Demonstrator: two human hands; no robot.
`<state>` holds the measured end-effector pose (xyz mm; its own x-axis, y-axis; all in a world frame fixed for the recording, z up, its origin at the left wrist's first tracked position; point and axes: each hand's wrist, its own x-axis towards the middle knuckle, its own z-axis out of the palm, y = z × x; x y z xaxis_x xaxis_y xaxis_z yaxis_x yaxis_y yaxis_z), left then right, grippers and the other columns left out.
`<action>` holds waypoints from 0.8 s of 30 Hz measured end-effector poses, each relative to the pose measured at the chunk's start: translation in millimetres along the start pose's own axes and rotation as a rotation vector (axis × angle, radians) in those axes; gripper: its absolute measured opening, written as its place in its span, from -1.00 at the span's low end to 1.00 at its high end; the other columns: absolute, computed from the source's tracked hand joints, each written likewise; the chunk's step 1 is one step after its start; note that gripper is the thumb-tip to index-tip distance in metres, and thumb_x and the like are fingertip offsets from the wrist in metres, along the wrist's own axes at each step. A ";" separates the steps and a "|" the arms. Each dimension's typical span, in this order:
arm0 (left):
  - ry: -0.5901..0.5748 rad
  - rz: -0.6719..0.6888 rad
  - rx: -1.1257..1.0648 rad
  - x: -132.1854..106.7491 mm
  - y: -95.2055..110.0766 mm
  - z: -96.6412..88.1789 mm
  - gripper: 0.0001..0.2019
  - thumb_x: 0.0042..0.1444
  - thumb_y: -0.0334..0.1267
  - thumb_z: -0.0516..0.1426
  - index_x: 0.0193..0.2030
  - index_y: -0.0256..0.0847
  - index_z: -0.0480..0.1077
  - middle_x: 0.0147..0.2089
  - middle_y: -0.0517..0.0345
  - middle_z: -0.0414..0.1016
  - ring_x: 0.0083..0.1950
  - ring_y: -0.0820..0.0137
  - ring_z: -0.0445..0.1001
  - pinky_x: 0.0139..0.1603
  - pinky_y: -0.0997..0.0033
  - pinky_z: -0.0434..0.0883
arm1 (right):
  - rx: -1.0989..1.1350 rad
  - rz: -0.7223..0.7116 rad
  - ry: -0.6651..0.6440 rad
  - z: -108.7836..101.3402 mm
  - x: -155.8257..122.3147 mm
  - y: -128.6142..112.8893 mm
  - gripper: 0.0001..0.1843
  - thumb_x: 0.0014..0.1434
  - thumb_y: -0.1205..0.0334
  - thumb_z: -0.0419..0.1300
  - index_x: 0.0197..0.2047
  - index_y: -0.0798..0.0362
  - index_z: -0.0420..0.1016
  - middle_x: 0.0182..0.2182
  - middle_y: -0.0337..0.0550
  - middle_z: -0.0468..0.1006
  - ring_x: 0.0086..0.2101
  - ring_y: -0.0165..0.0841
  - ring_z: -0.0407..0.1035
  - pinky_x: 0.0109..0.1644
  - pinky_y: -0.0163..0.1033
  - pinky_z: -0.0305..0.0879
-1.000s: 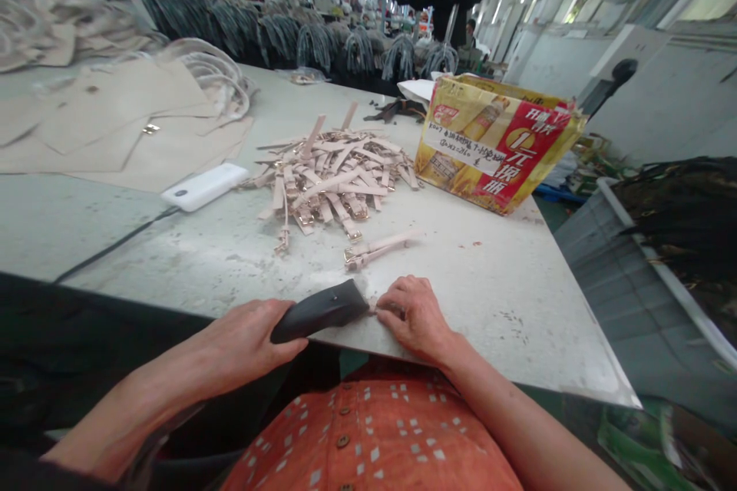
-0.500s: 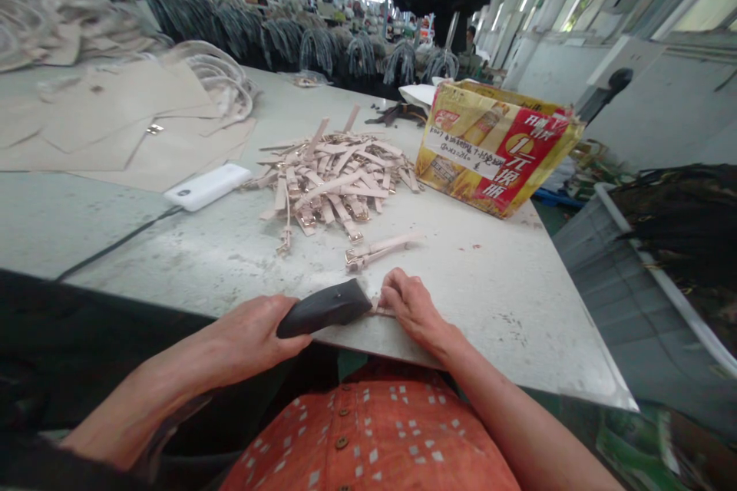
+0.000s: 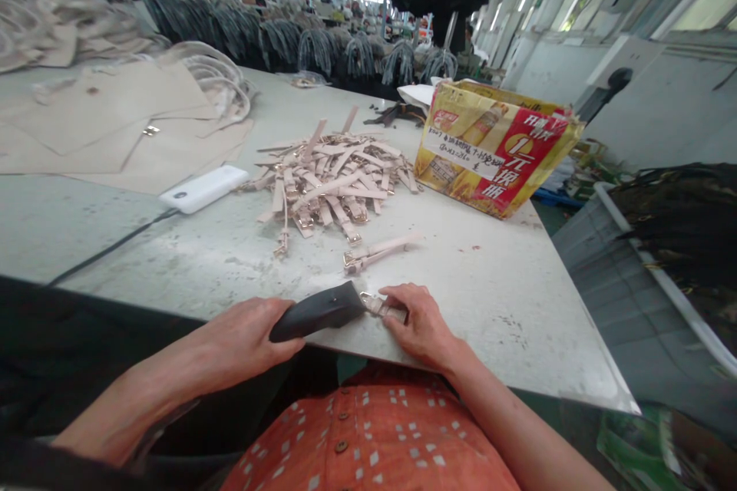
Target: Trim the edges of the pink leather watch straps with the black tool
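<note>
My left hand (image 3: 260,334) is wrapped round the back of a dark, smooth handheld tool (image 3: 319,313) that widens toward its squared front end. I cannot make out its exact kind. Just off that front end is the metal buckle of a short pale pink strap (image 3: 380,307), pinched between the thumb and fingers of my right hand (image 3: 424,328) close to the table edge. Two more buckled straps (image 3: 377,252) lie together on the table beyond my hands. Farther back is a heap of similar pale buckle straps (image 3: 334,184).
A yellow and red carton (image 3: 495,153) stands behind on the right. On the left lie a white power bank (image 3: 204,189) with a black cable and large beige panels (image 3: 115,107). A grey bin (image 3: 627,276) with dark material stands right of the table (image 3: 489,284).
My right hand has lifted and opened slightly, and the strap's buckle now shows. The dark tool in my left hand has shifted a little to the left.
</note>
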<state>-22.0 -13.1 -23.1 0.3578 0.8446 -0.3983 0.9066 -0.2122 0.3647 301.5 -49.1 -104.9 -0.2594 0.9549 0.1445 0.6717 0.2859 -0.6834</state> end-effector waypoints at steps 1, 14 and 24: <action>-0.006 0.003 0.002 -0.3 0.9 0.1 -0.64 0.18 0.15 0.19 -0.17 -0.02 0.68 -0.16 -0.01 0.85 -0.11 0.02 0.80 -0.05 0.17 0.54 | 0.009 0.006 -0.001 1.0 -0.6 1.1 -0.42 0.21 0.43 0.46 0.29 0.00 0.75 0.02 0.01 0.86 0.08 -0.03 0.68 0.28 0.05 0.48; 0.042 -0.023 -0.033 13.1 39.9 -5.5 -0.74 0.14 0.04 0.24 -0.20 -0.05 0.66 -0.26 0.08 0.81 -0.20 0.09 0.77 -0.15 0.27 0.52 | 0.071 0.032 0.021 6.7 1.7 9.1 -0.24 0.11 0.45 0.42 0.39 -0.02 0.69 0.02 -0.04 0.87 0.05 -0.03 0.69 0.34 0.14 0.50; -0.054 -0.023 0.143 -23.6 46.0 4.8 -0.71 0.32 -0.01 0.14 -0.10 -0.06 0.65 -0.10 -0.07 0.86 -0.05 0.01 0.83 -0.08 0.19 0.51 | 0.065 0.016 -0.018 2.0 0.0 3.0 -0.11 0.04 0.42 0.33 0.48 0.03 0.64 0.06 -0.01 0.84 0.05 -0.04 0.65 0.35 0.13 0.48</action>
<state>12.3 -45.1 -1.0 0.3442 0.8230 -0.4518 0.9361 -0.2640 0.2323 302.1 -48.4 -108.4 -0.2614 0.9577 0.1207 0.6299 0.2639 -0.7304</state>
